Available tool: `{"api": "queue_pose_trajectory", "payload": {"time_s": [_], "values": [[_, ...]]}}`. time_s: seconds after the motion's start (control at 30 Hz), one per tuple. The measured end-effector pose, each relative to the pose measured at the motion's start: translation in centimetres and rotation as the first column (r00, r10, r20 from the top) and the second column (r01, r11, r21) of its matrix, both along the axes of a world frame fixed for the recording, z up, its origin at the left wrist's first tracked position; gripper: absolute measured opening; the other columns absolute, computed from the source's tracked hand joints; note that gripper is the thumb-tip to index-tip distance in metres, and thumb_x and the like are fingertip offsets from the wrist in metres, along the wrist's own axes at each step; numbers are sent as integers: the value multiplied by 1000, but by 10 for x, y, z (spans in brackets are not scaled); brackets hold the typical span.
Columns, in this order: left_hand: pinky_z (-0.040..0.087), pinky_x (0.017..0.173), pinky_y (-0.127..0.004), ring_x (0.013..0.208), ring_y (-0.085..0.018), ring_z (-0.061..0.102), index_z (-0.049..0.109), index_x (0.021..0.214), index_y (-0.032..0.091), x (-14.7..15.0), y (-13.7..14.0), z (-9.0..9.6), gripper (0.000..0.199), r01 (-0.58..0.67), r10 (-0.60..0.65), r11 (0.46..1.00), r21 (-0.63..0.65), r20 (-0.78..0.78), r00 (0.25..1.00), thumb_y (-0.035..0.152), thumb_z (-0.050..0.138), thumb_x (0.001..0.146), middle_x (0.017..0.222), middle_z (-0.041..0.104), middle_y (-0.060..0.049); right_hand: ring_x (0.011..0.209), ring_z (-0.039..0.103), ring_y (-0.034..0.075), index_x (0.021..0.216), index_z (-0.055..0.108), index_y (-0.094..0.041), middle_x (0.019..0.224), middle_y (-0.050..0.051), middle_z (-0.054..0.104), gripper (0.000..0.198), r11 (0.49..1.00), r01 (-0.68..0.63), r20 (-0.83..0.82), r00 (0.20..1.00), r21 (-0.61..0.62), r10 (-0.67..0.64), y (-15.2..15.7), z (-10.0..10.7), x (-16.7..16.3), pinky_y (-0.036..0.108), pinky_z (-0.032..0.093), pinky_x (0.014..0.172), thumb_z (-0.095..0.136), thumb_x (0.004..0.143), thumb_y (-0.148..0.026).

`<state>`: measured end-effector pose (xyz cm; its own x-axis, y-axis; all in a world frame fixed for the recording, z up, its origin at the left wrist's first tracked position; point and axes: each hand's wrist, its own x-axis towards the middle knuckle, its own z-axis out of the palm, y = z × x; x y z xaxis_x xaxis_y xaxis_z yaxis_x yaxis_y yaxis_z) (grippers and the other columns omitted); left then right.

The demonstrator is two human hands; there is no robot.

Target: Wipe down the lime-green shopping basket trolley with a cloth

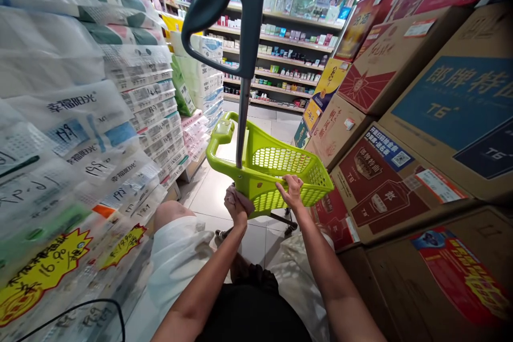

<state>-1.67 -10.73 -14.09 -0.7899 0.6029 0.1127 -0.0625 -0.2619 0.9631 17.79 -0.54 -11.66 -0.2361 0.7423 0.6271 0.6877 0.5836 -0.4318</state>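
A lime-green plastic shopping basket cart (276, 141) stands on wheels in front of my knees, with a tall grey pole (242, 123) and a dark looped handle (251, 32) rising from its near left end. My left hand (237, 207) is closed around a greyish-mauve cloth (244, 200), which presses against the basket's lower side near the pole. On the upper rim of the near side rests my right hand (292, 190), its fingers curled over the edge and the thumb apart. The part of the basket's floor that shows holds nothing I can make out.
Stacked tissue packs (92, 133) with yellow price signs (44, 272) rise close on my left. Piled cardboard boxes (385, 181) line the right, near the basket. Ahead, beyond the tiled floor (204, 192), are shelves of small goods (280, 59).
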Motion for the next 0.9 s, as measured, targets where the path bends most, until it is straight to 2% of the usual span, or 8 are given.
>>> {"api": "queue_pose_trajectory", "payload": {"time_s": [0.1,0.2,0.37,0.47,0.6,0.7,0.83,0.9], "values": [[53,100,-37,113,-23,61,49,105,26,-3,6,36,34,-122,122,992,40,5,992,59,46,101,107,59,-7,101,58,27,96,59,-25,96,5,70,25,1000,2,-22,1000,-5,-2,1,0,1,41,30,98,55,95,-50],[44,115,-45,128,-25,55,43,122,25,-5,15,77,32,-313,314,946,84,-5,949,53,39,106,127,53,-12,101,58,27,96,60,-25,96,5,70,24,1000,3,-27,1000,-7,-3,-1,0,2,41,30,99,55,94,-48],[39,120,-51,131,-29,51,45,126,23,-47,12,108,34,-502,516,856,122,-248,820,49,47,104,126,51,-13,100,60,26,95,61,-24,95,4,69,23,1000,6,14,1000,12,-6,-5,0,1,41,31,97,52,96,-45],[44,115,-46,121,-28,58,55,116,21,-94,8,128,31,-359,371,927,109,-407,835,49,54,100,120,54,-11,97,61,25,91,60,-24,93,4,70,25,1000,12,1,1000,23,-12,-2,0,3,41,31,97,50,98,-46],[51,106,-43,107,-26,64,67,104,21,-137,16,163,30,-42,-5,996,-73,-555,832,47,68,91,108,61,-8,89,60,23,79,55,-24,84,2,66,32,999,30,-64,997,-23,-31,4,3,17,41,32,98,48,99,-49],[54,98,-43,96,-25,64,69,95,21,-131,14,173,27,89,-160,984,-153,-558,814,47,69,89,97,62,-7,88,60,23,83,55,-24,85,2,65,34,996,50,-66,996,-73,-55,0,15,23,41,35,97,43,102,-50],[51,104,-47,107,-30,59,72,92,24,-92,-16,163,20,80,-103,995,-67,-708,698,43,74,86,106,61,-10,103,61,26,124,57,-24,116,9,67,37,997,72,-188,980,30,-65,-36,43,-5,46,35,104,45,103,-52],[51,106,-46,113,-30,57,74,96,26,-80,-25,160,18,143,-123,989,-39,-756,643,42,72,88,111,60,-10,109,61,27,127,56,-24,118,10,68,35,998,31,-254,967,62,-15,-61,58,-34,46,36,106,43,105,-48]]}}
